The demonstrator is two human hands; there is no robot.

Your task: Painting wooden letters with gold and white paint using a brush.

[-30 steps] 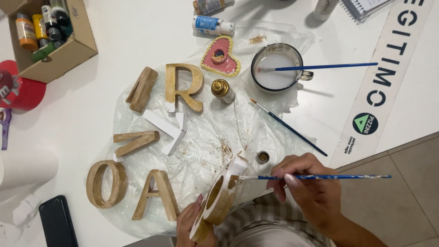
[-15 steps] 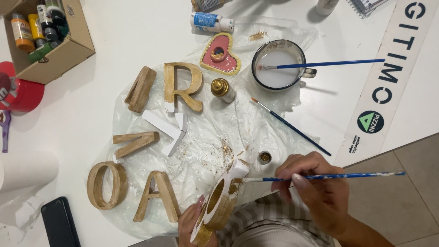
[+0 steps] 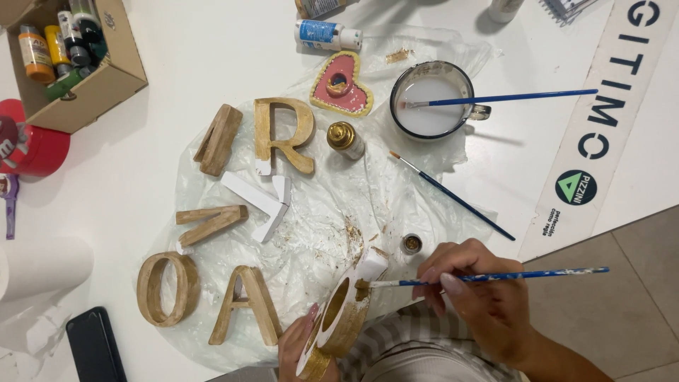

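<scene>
My left hand [image 3: 300, 346] holds a wooden letter [image 3: 343, 311] on edge at the bottom middle; it is partly gold, with a white end. My right hand [image 3: 481, 293] grips a blue-handled paintbrush [image 3: 495, 277] whose tip touches the letter's upper edge. Several gold-painted wooden letters [image 3: 283, 134] lie on a clear plastic sheet [image 3: 318, 226] to the left, with one white unpainted letter [image 3: 262, 201] among them. A small gold paint bottle [image 3: 345, 139] and its open cap [image 3: 411, 244] sit on the sheet.
A cup of cloudy water [image 3: 431, 99] holds a second blue brush [image 3: 509, 99]; a third brush [image 3: 453, 196] lies beside it. A pink heart shape [image 3: 341, 85], a cardboard box of paint bottles [image 3: 71, 56], a red tin [image 3: 32, 141], a phone [image 3: 95, 346] and a paper roll [image 3: 42, 265] surround the sheet.
My right hand has shifted slightly left and up, bringing the brush tip along the letter's edge. The letter stays held in my left hand.
</scene>
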